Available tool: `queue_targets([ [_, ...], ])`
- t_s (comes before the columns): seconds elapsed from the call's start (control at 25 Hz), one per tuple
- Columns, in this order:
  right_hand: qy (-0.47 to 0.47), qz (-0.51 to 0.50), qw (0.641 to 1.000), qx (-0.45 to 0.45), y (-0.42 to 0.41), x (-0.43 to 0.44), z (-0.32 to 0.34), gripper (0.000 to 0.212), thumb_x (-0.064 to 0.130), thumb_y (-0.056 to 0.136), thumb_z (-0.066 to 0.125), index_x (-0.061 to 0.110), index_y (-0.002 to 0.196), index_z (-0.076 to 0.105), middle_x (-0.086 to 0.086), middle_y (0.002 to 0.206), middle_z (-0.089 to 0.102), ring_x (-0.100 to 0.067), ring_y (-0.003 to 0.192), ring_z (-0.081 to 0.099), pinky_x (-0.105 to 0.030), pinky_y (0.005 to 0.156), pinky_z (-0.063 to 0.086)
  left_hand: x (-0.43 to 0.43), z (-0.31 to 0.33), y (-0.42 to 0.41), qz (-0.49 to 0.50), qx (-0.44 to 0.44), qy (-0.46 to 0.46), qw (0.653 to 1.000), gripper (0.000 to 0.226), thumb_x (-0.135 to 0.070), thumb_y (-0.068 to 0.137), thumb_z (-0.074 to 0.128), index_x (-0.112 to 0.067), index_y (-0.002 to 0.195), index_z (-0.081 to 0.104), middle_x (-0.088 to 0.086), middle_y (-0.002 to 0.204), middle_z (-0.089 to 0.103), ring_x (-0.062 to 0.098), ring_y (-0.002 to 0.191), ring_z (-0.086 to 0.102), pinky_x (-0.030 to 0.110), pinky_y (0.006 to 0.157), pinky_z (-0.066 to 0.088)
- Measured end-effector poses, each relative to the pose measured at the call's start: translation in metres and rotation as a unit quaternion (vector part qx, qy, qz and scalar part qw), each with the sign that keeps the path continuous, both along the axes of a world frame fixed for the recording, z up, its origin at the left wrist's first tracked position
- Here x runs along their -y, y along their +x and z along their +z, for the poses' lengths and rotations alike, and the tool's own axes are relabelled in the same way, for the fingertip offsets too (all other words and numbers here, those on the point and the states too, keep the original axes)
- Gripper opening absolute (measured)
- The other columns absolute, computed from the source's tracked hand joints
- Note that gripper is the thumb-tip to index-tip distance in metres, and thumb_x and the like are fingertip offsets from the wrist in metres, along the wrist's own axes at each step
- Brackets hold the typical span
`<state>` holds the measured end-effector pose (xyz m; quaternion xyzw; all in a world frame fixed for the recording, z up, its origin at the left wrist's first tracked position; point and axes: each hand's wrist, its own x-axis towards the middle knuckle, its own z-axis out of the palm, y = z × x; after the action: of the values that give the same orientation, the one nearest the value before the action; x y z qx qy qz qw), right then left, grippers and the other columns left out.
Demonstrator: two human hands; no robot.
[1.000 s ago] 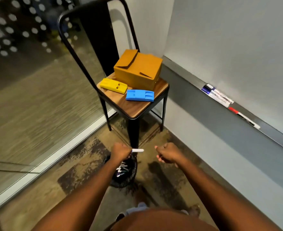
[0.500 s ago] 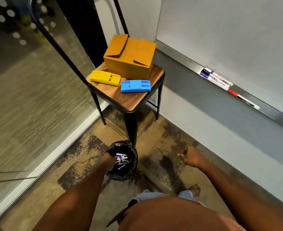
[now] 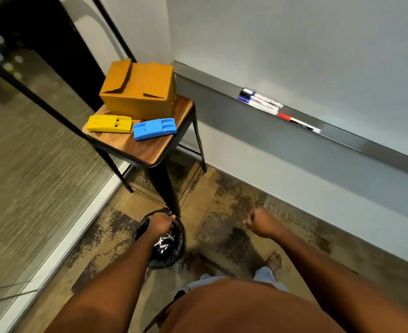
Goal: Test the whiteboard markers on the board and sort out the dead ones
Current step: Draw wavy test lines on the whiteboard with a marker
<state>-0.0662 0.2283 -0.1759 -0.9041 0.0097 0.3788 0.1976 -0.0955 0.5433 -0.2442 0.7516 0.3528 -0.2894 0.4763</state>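
Left hand (image 3: 161,224) hovers over the near bin (image 3: 173,260) of markers (image 3: 163,243), its grasp impossible to read, while the right hand (image 3: 261,223) hangs clenched, nothing in it.

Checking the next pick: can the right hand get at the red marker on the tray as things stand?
Probably yes. The red marker lies uncovered on the tray, just past the other markers, with nothing between it and the right hand, which is low; the arm must rise.
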Motion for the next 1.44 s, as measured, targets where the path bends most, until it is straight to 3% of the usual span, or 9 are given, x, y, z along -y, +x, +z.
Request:
queue_targets([
  [0.12, 0.018, -0.06, 0.998, 0.015, -0.004, 0.031, 0.002, 0.03, 0.025, 0.093, 0.059, 0.02, 0.066, 0.047, -0.001, 0.067, 0.052, -0.016, 0.065, 0.049, -0.029, 0.061, 0.04, 0.029, 0.001, 0.0, -0.048, -0.006, 0.004, 0.999, 0.025, -0.018, 0.092, 0.057, -0.003, 0.074, 0.054, 0.018, 0.07, 0.059, 0.025, 0.055, 0.055, 0.026, 0.049, 0.042],
  [0.28, 0.011, -0.104, 0.993, 0.057, -0.002, 0.09, 0.013, 0.034, 0.022, 0.093, 0.059, 0.022, 0.062, 0.043, 0.002, 0.063, 0.049, -0.011, 0.06, 0.047, -0.028, 0.057, 0.038, 0.091, 0.016, 0.018, -0.094, -0.002, -0.007, 0.996, 0.021, -0.013, 0.092, 0.057, 0.0, 0.076, 0.054, 0.012, 0.056, 0.05, 0.019, 0.04, 0.044, 0.022, 0.042, 0.034],
  [0.4, 0.018, -0.149, 0.984, 0.096, 0.012, 0.139, 0.027, 0.017, 0.017, 0.092, 0.056, 0.011, 0.076, 0.06, -0.007, 0.08, 0.064, -0.019, 0.072, 0.06, -0.031, 0.068, 0.048, 0.149, 0.038, 0.038, -0.131, 0.022, -0.009, 0.991, 0.023, -0.016, 0.093, 0.056, -0.006, 0.073, 0.051, 0.013, 0.067, 0.056, 0.02, 0.046, 0.048, 0.022, 0.041, 0.036],
  [0.52, 0.014, -0.253, 0.955, 0.152, 0.03, 0.22, 0.044, 0.013, 0.013, 0.09, 0.055, 0.006, 0.094, 0.065, -0.013, 0.102, 0.068, -0.03, 0.092, 0.065, -0.033, 0.079, 0.052, 0.227, 0.064, 0.062, -0.18, 0.061, -0.005, 0.982, 0.022, -0.02, 0.093, 0.056, -0.004, 0.078, 0.057, 0.013, 0.077, 0.063, 0.021, 0.057, 0.056, 0.026, 0.048, 0.043],
  [0.76, -0.045, -0.372, 0.878, 0.297, 0.046, 0.383, 0.083, 0.019, 0.003, 0.087, 0.05, 0.006, 0.096, 0.066, -0.015, 0.102, 0.066, -0.033, 0.094, 0.064, -0.033, 0.078, 0.051, 0.397, 0.104, 0.106, -0.259, 0.139, -0.055, 0.954, 0.024, -0.02, 0.093, 0.058, 0.001, 0.083, 0.059, 0.013, 0.07, 0.061, 0.023, 0.061, 0.057, 0.031, 0.055, 0.045],
  [0.92, -0.122, -0.357, 0.856, 0.354, 0.038, 0.476, 0.093, 0.031, -0.001, 0.087, 0.049, 0.006, 0.114, 0.062, -0.016, 0.113, 0.059, -0.035, 0.107, 0.057, -0.037, 0.085, 0.049, 0.478, 0.122, 0.117, -0.35, 0.152, -0.074, 0.922, 0.028, -0.024, 0.093, 0.057, 0.004, 0.093, 0.062, 0.015, 0.087, 0.069, 0.025, 0.069, 0.064, 0.033, 0.061, 0.051],
  [1.08, -0.207, -0.286, 0.887, 0.297, 0.037, 0.531, 0.088, 0.039, 0.003, 0.088, 0.046, 0.01, 0.126, 0.051, -0.01, 0.127, 0.052, -0.031, 0.115, 0.053, -0.041, 0.09, 0.05, 0.523, 0.14, 0.131, -0.431, 0.157, -0.058, 0.886, 0.026, -0.025, 0.093, 0.056, 0.0, 0.095, 0.063, 0.012, 0.092, 0.07, 0.019, 0.071, 0.063, 0.03, 0.062, 0.051],
  [1.28, -0.238, -0.25, 0.889, 0.3, 0.05, 0.554, 0.083, 0.035, 0.004, 0.092, 0.041, 0.013, 0.125, 0.051, -0.006, 0.13, 0.05, -0.024, 0.111, 0.057, -0.036, 0.088, 0.05, 0.56, 0.178, 0.158, -0.469, 0.199, -0.033, 0.86, 0.022, -0.029, 0.093, 0.056, -0.008, 0.094, 0.064, 0.007, 0.092, 0.069, 0.013, 0.072, 0.062, 0.026, 0.063, 0.049],
  [1.44, -0.313, -0.169, 0.886, 0.296, 0.052, 0.55, 0.076, 0.034, 0.007, 0.093, 0.042, 0.02, 0.123, 0.052, -0.001, 0.127, 0.049, -0.018, 0.112, 0.052, -0.031, 0.086, 0.048, 0.575, 0.196, 0.172, -0.492, 0.22, -0.023, 0.842, 0.02, -0.031, 0.092, 0.057, -0.012, 0.092, 0.063, 0.004, 0.092, 0.067, 0.012, 0.071, 0.06, 0.02, 0.059, 0.045],
])
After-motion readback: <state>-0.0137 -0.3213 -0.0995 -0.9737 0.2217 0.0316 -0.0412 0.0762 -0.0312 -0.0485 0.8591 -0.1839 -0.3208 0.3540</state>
